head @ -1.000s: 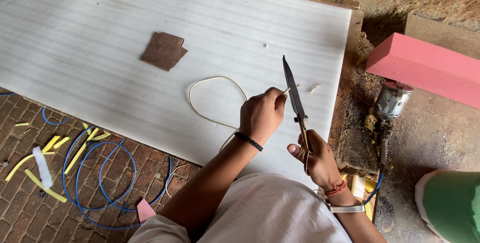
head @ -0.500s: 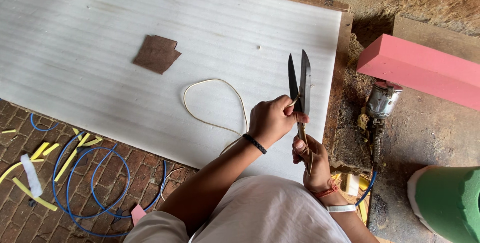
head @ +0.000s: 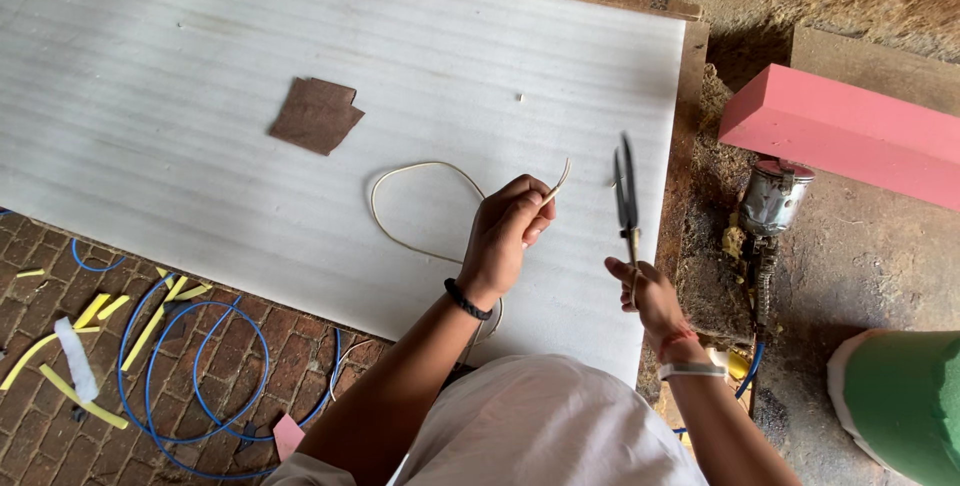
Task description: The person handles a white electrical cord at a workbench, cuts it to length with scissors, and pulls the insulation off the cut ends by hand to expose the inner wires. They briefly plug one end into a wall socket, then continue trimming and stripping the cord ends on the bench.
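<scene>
White sheet (head: 200, 146) below; left hand (head: 508, 236) pinches cord (head: 420, 168) end; right hand (head: 645, 291) grips shears (head: 626, 191) just beside.

we see a white sheet (head: 300, 66) filling ten o'clock, brick floor (head: 300, 346) with blue wire (head: 200, 376) and yellow scraps (head: 60, 346) at seven, a pink block (head: 850, 131) at two, dirt ground (head: 880, 266) at three.
</scene>
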`<state>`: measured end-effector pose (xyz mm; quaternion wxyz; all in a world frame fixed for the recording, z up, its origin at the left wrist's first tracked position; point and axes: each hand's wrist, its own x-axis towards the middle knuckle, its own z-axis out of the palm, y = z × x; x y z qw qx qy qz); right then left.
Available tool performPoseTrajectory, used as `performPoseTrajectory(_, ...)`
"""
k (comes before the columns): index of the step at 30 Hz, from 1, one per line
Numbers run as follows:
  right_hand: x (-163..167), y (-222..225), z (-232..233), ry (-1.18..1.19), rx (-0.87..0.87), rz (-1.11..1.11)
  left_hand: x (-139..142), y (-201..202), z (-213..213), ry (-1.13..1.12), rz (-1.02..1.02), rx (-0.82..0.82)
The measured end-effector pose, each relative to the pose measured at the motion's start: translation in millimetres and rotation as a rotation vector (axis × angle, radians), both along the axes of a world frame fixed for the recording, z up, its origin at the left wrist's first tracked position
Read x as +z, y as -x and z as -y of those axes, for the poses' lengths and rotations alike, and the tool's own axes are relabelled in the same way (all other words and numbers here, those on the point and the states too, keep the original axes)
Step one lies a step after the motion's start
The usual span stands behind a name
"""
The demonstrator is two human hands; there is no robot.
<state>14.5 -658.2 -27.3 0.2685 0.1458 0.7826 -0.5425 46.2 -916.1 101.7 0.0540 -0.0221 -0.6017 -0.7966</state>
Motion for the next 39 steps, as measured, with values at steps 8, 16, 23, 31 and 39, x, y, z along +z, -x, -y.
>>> performPoseTrajectory(8, -38, 10, 22, -0.346, 0.148, 0.050, 50, -34, -8, 0.051, -0.048, 0.041)
performPoseTrajectory(16, -34, 5, 28, -0.564, 0.399, -0.164, 63, -38, -10, -0.047, 0.058, 0.020)
performPoseTrajectory(23, 67, -4, 40, -0.224, 0.263, -0.405, 72, -42, -15, -0.127, 0.017, -0.103)
performPoseTrajectory(31, 217, -27, 39, 0.838, 0.128, -0.691, 97, -58, -31, 0.307, -0.083, 0.020)
performPoseTrajectory(39, 226, -27, 49, 1.015, -0.052, -0.286, 112, -64, -32, 0.516, -0.256, 0.158)
